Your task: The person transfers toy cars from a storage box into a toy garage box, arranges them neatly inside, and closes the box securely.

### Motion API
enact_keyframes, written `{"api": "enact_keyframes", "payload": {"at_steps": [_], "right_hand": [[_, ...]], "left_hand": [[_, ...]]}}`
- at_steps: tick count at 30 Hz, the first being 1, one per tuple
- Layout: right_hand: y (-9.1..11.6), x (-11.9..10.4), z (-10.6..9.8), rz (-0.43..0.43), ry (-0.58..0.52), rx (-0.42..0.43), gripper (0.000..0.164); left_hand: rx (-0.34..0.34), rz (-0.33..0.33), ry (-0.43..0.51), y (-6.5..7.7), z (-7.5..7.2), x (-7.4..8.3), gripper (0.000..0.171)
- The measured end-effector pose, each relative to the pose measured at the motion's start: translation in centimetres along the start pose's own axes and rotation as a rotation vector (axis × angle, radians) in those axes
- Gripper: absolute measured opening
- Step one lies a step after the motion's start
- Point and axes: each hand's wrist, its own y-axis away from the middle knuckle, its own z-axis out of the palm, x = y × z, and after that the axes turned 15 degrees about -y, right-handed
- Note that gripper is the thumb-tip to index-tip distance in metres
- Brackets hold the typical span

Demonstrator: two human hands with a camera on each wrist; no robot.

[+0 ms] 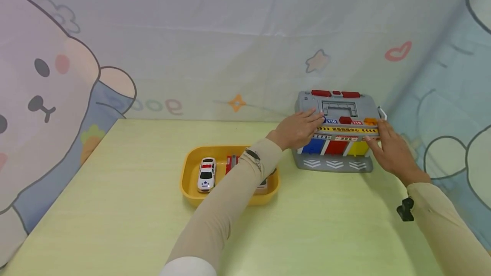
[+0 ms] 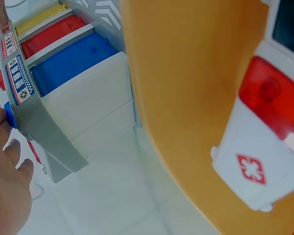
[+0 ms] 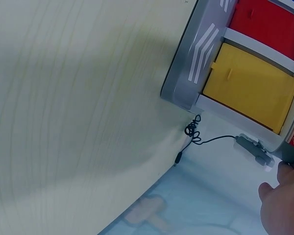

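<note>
A grey toy garage point(image 1: 310, 161) stands at the back right of the table, with blue, red and yellow doors point(image 1: 358, 148) along its front. My left hand point(image 1: 297, 131) rests on the left end of its roof, fingers stretched forward. In the left wrist view a fingertip meets a blue button point(image 2: 10, 115) at the roof's edge. On the opposite end, my right hand point(image 1: 393, 152) grips the roof's corner, fingers along the side near an orange button point(image 1: 370, 121) and thumb at the front edge.
A yellow bin point(image 1: 185, 178) under my left forearm holds a police car point(image 1: 206, 173), a red vehicle point(image 1: 231, 163) and a white vehicle with a red cross emblem point(image 2: 250, 169). Beside the garage, a coiled black cord point(image 3: 193, 128) leads to a small grey piece point(image 3: 252, 147). A printed cloth point(image 1: 215, 54) hangs behind the table.
</note>
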Motion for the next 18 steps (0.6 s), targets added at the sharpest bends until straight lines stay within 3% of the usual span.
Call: {"api": "enact_keyframes", "payload": {"at_steps": [13,18], "right_hand": [[0.13,-0.13,0.02,0.033,0.0,-0.014,0.078],[0.02,-0.16,-0.04,0.006,-0.001,-0.004,0.076]], "left_hand": [[-0.002,-0.005,-0.013,-0.06,-0.21,0.16,0.052],[-0.009,-0.014,-0.032,-0.1,-0.27,0.19,0.052]]}}
